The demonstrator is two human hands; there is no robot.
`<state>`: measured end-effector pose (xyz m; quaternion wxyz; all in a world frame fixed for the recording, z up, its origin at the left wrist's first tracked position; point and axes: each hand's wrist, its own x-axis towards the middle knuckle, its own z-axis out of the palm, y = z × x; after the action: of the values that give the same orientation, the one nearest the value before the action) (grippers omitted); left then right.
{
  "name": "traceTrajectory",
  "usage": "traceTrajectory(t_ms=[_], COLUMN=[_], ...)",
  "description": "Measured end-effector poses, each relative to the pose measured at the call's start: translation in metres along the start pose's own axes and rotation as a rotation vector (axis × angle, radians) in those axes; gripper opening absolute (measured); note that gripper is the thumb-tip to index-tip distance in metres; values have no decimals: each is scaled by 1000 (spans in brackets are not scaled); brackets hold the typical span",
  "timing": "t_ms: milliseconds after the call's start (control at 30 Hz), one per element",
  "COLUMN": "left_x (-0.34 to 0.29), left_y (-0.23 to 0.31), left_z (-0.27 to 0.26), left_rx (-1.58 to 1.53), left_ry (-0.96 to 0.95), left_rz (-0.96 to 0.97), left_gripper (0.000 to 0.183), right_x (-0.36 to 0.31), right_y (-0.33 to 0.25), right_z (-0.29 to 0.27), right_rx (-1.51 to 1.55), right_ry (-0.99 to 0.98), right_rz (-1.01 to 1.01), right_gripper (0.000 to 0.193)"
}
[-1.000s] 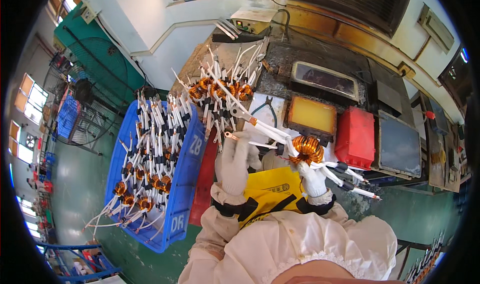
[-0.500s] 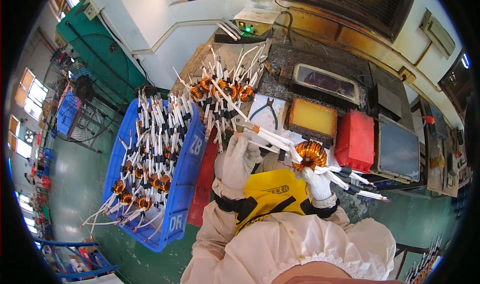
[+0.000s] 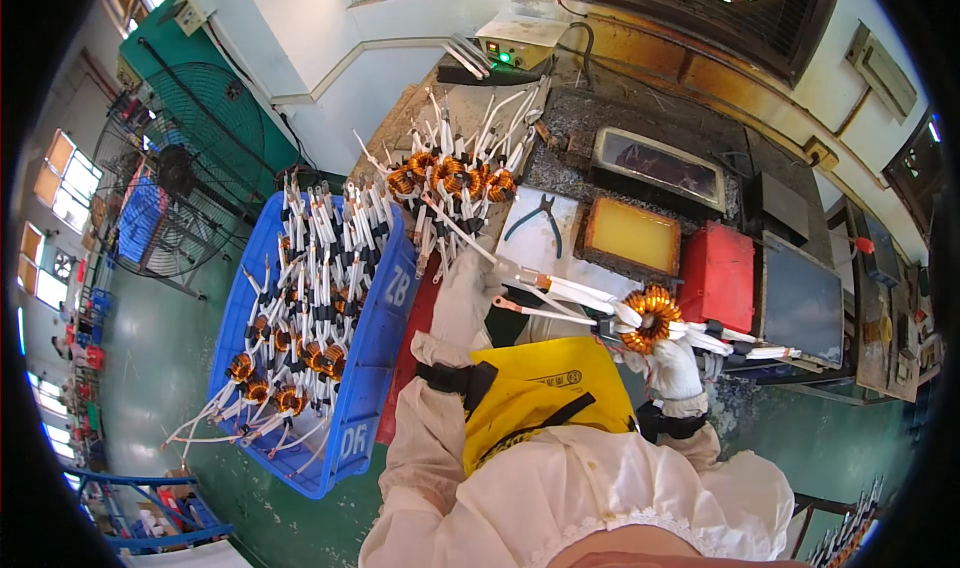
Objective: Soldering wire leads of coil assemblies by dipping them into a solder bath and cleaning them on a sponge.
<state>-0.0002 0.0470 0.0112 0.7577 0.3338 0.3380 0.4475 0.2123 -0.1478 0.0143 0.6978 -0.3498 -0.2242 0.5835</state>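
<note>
My right hand, in a white glove, is closed round the white leads below a ring-shaped copper coil. The coil's white leads, with black sleeves and bare ends, stick out both left and right. My left hand, also gloved, is left of the coil, its fingers curled and blurred close to a long white lead. Whether they grip that lead is hidden. Beyond my left hand, a pile of similar coils with white leads lies on the bench. Blue-handled pliers rest on a white sheet.
A blue crate full of leaded coils stands at left. Behind the coil are a square tray of yellowish material, a dark rectangular basin and a red box. A lit control box sits at the back. A large fan stands far left.
My right hand and the coil have moved right, with the leads now lying more level. My left hand has shifted slightly left and upward. The view has shifted a little.
</note>
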Motion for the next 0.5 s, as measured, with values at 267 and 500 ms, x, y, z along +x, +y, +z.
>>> traceTrajectory(t_ms=[267,500], left_x=[17,23], left_y=[34,31], left_z=[-20,-66], left_rx=[-370,-344], left_ry=[105,-137], left_rz=[250,345], left_gripper=[34,30], right_x=[-7,-6], right_y=[4,4], right_z=[-23,-21], right_rx=[41,6], right_ry=[-7,6], right_rz=[-36,-44], right_gripper=[60,56])
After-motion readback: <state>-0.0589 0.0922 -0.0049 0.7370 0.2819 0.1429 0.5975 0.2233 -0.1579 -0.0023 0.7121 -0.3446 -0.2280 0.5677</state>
